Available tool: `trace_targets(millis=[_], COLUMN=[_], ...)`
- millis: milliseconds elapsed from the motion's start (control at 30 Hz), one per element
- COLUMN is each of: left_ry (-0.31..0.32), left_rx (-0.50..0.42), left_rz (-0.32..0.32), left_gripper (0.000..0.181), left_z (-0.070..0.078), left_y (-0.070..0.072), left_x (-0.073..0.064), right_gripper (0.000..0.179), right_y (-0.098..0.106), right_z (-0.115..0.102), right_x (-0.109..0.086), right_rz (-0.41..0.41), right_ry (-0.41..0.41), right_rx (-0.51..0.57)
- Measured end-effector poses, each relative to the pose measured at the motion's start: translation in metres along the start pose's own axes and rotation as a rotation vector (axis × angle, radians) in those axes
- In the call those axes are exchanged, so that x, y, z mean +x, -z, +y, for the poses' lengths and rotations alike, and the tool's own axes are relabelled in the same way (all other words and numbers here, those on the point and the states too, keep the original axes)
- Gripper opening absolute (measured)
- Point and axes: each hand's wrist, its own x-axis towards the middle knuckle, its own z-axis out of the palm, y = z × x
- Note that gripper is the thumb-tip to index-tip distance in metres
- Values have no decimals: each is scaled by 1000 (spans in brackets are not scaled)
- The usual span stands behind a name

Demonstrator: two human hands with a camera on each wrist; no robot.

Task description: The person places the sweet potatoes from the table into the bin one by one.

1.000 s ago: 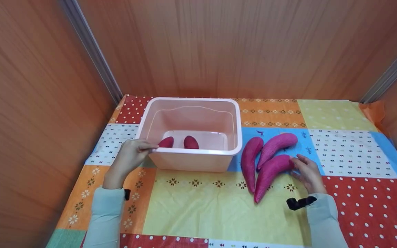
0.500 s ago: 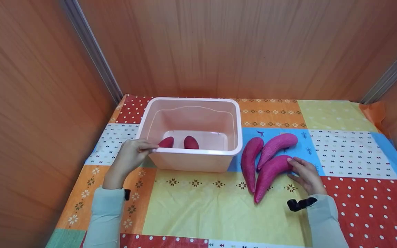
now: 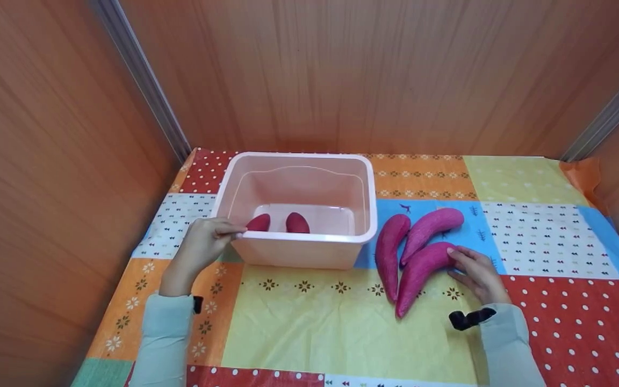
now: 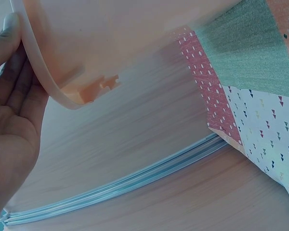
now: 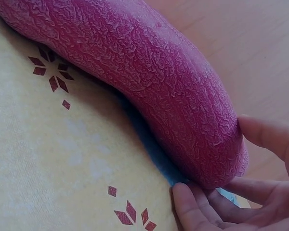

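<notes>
With thumb and fingers, my left hand pinches the near left corner of a pale pink plastic bin. In the left wrist view the fingers lie on either side of the bin's rim. Two dark red rounded ends show inside the bin, the left end and the right end; the front wall hides the rest. At right, my right hand holds the thick end of a curved magenta sweet potato, which lies on the cloth. Its wrinkled skin shows closely in the right wrist view.
Two more sweet potatoes lie against the held one: a darker one on its left and another behind it. A patchwork tablecloth covers the table. Wood-look panels stand behind and at both sides.
My right hand has moved slightly left and its fingers have settled round the end of the nearest sweet potato. The left hand and the bin stay in place.
</notes>
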Motion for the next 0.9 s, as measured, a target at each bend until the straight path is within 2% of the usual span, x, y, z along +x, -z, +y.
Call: trace_targets(millis=[200,433,700,900], left_ry=[0,-49,-20,-25], left_rx=[2,28,11,16], left_rz=[0,39,20,20], left_gripper=[21,17,19,18], left_z=[0,-1,-1,0], left_y=[0,-1,0,1], left_x=[0,-2,-1,-1], right_gripper=[73,72,82,78], right_y=[2,2,3,4], right_z=[1,2,1,1], right_x=[0,1,2,2], right_rz=[0,-19,-12,-21], right_ry=[1,57,40,42], right_rx=[-24,-7,-14,36])
